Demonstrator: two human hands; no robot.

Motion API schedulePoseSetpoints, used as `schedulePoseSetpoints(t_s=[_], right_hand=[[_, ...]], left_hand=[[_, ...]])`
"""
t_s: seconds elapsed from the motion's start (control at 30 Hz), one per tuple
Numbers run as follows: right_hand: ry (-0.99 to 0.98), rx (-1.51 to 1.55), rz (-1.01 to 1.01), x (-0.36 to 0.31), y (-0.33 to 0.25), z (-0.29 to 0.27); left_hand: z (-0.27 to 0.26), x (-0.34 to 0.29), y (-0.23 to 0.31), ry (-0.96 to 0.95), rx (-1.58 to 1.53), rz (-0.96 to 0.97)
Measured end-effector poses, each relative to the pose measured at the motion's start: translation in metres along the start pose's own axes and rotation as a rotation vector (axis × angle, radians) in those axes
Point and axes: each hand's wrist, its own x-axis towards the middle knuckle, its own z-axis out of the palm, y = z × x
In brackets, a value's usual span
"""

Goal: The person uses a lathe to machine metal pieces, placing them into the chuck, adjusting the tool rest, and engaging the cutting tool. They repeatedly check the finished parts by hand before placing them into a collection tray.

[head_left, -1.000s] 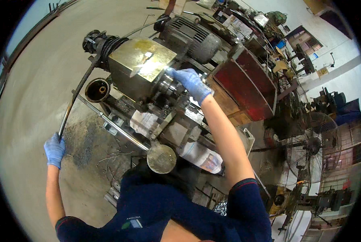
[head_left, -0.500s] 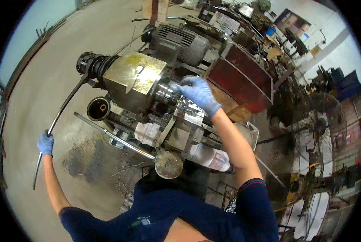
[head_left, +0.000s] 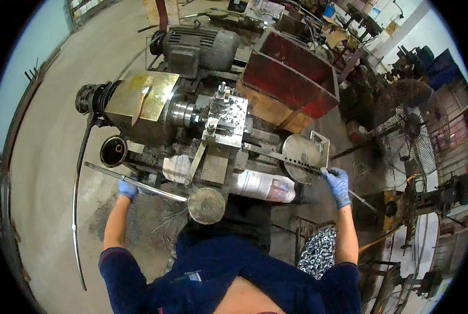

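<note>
My right hand (head_left: pixel 337 186), in a blue glove, is closed around the end of a flat metal lever with a row of holes (head_left: pixel 291 158). That lever reaches out from the right side of a small lathe. My left hand (head_left: pixel 128 189), gloved in blue too, is at a long silver rod (head_left: pixel 155 189); its fingers are hidden there. A long bent lever (head_left: pixel 75 209) hangs free at the far left. The spindle (head_left: pixel 183 113) faces the chip-covered tool block (head_left: pixel 229 119), beside the headstock's shiny yellow cover (head_left: pixel 142 97). Nearer me is a round metal handwheel (head_left: pixel 206 205).
Behind the lathe sit a ribbed motor (head_left: pixel 200 47) and a red metal box (head_left: pixel 291 73). A container of small metal parts (head_left: pixel 317 252) stands by my right forearm. A fan (head_left: pixel 409 123) is at the right. A white printed roll (head_left: pixel 265 186) lies before the lathe.
My left hand has let go of the long bent lever and moved right to the silver rod. My right hand has left the spindle area and taken hold of the lever with holes.
</note>
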Motion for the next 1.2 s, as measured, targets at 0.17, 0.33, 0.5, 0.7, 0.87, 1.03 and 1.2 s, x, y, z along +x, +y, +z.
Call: schedulePoseSetpoints(t_s=[0.17, 0.33, 0.5, 0.7, 0.87, 1.03, 1.2], right_hand=[[0.154, -0.585, 0.071, 0.015, 0.094, -0.038], [0.014, -0.959, 0.376, 0.017, 0.158, -0.076], [0.119, -1.033, 0.448, -0.002, 0.206, -0.093], [0.222, -0.945, 0.307, -0.085, 0.197, -0.065], [0.196, -0.853, 0.528, -0.182, 0.245, -0.117], [0.21, -0.88, 0.663, -0.196, 0.281, -0.122], [0.252, -0.85, 0.649, -0.207, 0.263, -0.11]], left_hand=[[-0.03, 0.005, 0.009, 0.026, 0.415, 0.115], [-0.044, -0.026, -0.056, 0.049, -0.045, -0.153], [-0.111, -0.049, -0.03, 0.387, -1.04, -0.399], [-0.124, -0.024, 0.015, 0.643, -1.236, -0.558], [-0.106, 0.008, 0.068, 0.991, -1.315, -0.655], [-0.11, 0.002, 0.072, 0.952, -1.255, -0.647], [-0.11, -0.002, 0.072, 0.945, -1.263, -0.604]])
